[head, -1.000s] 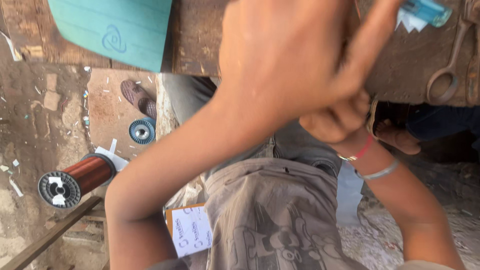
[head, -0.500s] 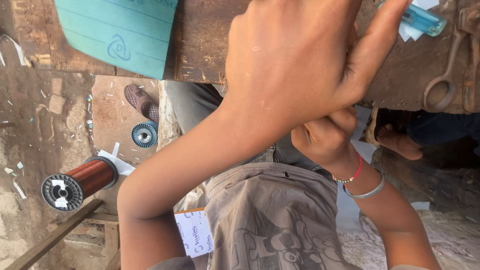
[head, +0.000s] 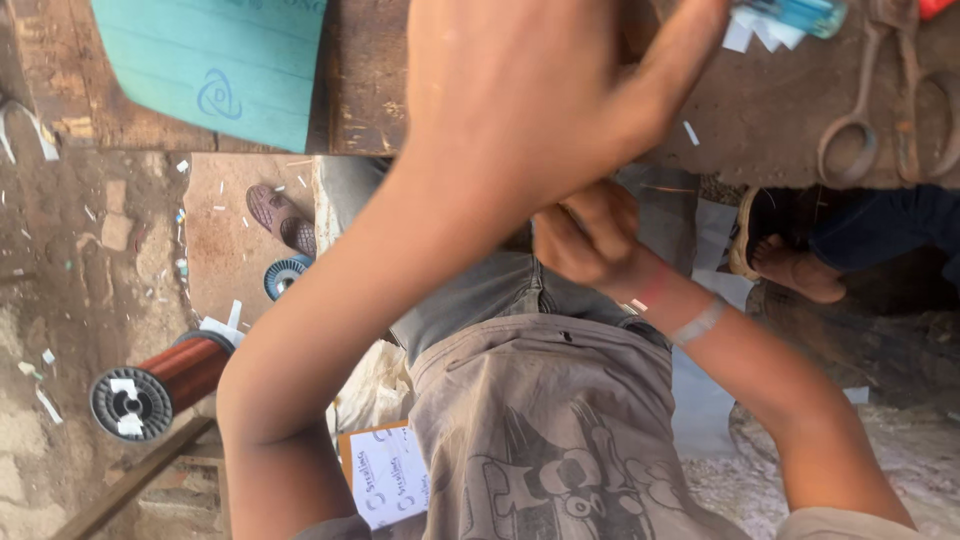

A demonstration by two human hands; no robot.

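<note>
My left hand (head: 530, 100) fills the top middle, close to the camera, with its back toward me. Its fingers stretch up and right toward a clear blue object (head: 795, 12) on the wooden table (head: 375, 95); whether they grip anything is hidden. My right hand (head: 590, 235) is lower, under the left forearm, curled into a fist in front of my lap. A red thread and a pale bangle sit on its wrist (head: 690, 315). I cannot see anything inside the fist.
A teal sheet (head: 220, 70) lies on the table's left part and old metal scissors (head: 885, 110) on its right. On the floor are a copper wire spool (head: 150, 390), a small blue spool (head: 285, 275) and a sandal (head: 280, 215). Another person's sandalled foot (head: 790, 265) rests at right.
My left hand has stretched further up toward the blue object. My right fist has shifted a little left and down. The view has tilted slightly, showing more of the table.
</note>
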